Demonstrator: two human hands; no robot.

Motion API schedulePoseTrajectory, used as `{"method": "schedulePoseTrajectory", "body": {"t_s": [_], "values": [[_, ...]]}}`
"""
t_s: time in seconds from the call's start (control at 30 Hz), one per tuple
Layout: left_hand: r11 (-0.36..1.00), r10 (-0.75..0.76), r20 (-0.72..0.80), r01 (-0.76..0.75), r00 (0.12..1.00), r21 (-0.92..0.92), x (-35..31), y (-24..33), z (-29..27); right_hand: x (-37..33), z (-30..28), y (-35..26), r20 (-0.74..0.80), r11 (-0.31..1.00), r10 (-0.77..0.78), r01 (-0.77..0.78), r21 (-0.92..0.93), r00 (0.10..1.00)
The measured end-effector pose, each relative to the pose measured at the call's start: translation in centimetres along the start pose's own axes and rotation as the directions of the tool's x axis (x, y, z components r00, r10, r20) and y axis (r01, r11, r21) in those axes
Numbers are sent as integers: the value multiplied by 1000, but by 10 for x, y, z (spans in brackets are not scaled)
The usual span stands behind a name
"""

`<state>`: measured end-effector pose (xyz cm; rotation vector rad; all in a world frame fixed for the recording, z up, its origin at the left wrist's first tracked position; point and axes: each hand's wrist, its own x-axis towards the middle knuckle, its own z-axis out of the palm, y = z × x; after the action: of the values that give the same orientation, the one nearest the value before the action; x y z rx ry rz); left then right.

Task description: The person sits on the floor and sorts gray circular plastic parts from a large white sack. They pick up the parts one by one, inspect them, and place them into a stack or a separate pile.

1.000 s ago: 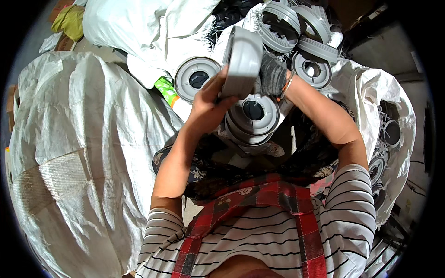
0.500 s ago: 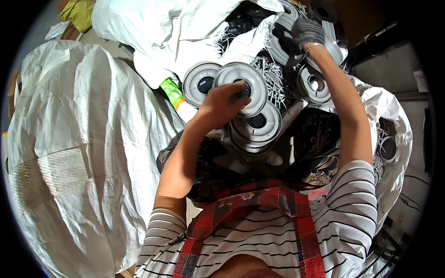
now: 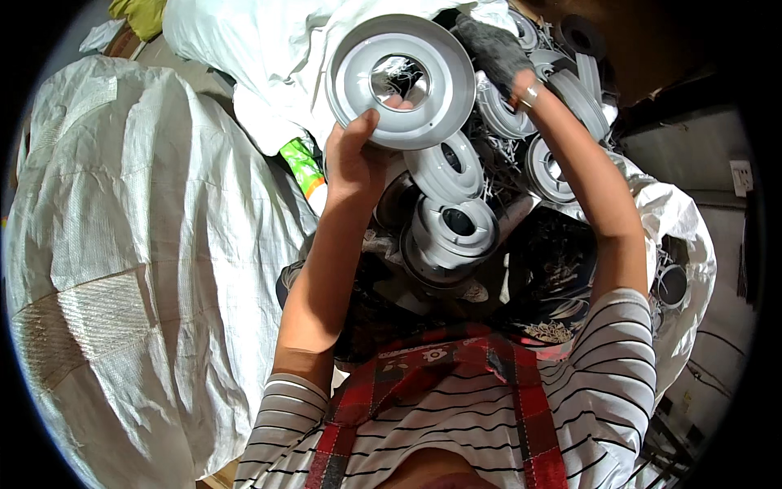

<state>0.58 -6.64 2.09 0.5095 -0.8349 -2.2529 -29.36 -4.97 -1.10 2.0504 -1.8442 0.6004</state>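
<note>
My bare left hand (image 3: 356,151) grips a round grey plastic disc (image 3: 346,85) with a wide central hole by its near edge, thumb on top and fingertips showing through the hole. Beyond its right edge is my right hand (image 3: 493,53) in a grey glove; its fingers are blurred, and whether they touch the disc I cannot tell. Under the raised disc, a tilted grey disc (image 3: 422,169) leans against a stack of similar grey parts (image 3: 462,244) between my knees. More grey rings (image 3: 544,175) lie below my right forearm.
A large white woven sack (image 3: 187,220) fills the left side. White sacking (image 3: 269,65) and a green packet (image 3: 301,167) lie ahead. Several grey rings (image 3: 574,102) and pale plastic strips are heaped at the far right. Another open white sack (image 3: 692,236) stands by my right elbow.
My left hand has moved up and away, now holding a disc raised higher. The disc formerly under it rests tilted by the stack. My gloved right hand has swung left from the heap.
</note>
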Motion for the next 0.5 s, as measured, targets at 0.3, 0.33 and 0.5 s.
{"method": "schedulePoseTrajectory", "body": {"t_s": [0.3,0.33,0.5], "values": [[950,133,-150,-83,980,299,-3,6,7,13,97,47,369,700,713,-638,-321,596],[949,170,-178,-113,969,293,-3,6,7,11,97,45,394,729,683,-615,-301,615],[953,191,-187,-137,964,270,3,5,2,-3,53,51,330,823,564,-547,-151,757]]}}
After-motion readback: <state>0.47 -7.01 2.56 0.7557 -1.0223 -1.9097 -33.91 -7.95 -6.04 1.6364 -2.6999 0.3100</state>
